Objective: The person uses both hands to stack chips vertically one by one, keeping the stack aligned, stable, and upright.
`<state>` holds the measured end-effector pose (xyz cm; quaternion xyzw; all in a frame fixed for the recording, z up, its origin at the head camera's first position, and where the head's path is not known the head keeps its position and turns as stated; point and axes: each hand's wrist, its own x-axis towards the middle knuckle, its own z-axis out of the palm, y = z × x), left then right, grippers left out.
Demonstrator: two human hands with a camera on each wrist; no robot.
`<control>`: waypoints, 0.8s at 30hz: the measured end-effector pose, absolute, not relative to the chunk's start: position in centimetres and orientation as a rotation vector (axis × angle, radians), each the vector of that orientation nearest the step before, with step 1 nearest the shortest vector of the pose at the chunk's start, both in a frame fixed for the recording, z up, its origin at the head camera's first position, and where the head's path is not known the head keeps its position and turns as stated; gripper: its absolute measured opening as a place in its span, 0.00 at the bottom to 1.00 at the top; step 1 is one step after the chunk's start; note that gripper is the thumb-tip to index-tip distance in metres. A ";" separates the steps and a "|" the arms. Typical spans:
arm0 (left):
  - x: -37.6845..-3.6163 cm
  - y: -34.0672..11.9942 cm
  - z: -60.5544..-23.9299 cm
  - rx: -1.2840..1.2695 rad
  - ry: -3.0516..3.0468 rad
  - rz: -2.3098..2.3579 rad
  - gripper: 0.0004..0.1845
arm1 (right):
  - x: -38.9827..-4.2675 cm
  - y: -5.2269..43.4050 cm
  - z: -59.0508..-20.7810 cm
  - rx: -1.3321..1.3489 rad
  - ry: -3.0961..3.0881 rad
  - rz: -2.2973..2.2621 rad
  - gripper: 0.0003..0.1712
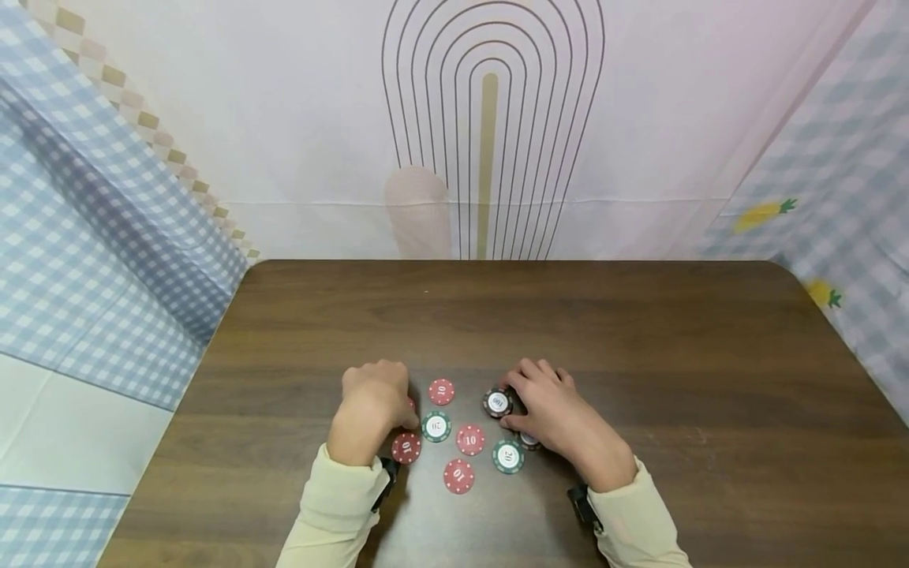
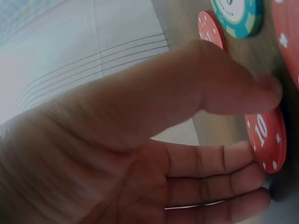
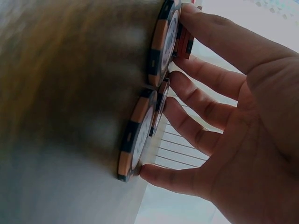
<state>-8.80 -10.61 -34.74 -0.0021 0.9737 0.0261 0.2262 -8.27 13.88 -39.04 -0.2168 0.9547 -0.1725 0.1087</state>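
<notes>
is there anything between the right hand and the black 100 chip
Nothing visible. The right hand already has its fingers touching the black 100 chip, which lies flat on the table. Other dark chips sit beside it under the same hand, not in the way.

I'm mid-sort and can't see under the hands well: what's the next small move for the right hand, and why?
Probably slide the black 100 chip under the right hand toward the other black chips; its fingers already rest on several black-and-orange chips. The red 10 chips and green 20 chips lie loose between the hands.
</notes>
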 end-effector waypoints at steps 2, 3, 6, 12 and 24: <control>-8.7 -10.5 -34.7 0.002 2.688 0.054 0.18 | -8.3 13.9 -39.1 -0.642 2.811 -0.512 0.21; -8.7 -10.5 -34.7 0.003 2.687 0.049 0.19 | -8.3 13.9 -39.0 -0.643 2.812 -0.515 0.21; -8.6 -10.5 -34.6 0.006 2.679 0.043 0.19 | -8.3 13.8 -39.0 -0.647 2.813 -0.515 0.21; -8.5 -10.6 -34.4 0.018 2.681 0.029 0.19 | -8.4 13.8 -39.0 -0.635 2.803 -0.502 0.21; -8.0 -10.2 -33.3 0.037 2.728 0.111 0.15 | -8.3 14.0 -39.1 -0.641 2.808 -0.501 0.22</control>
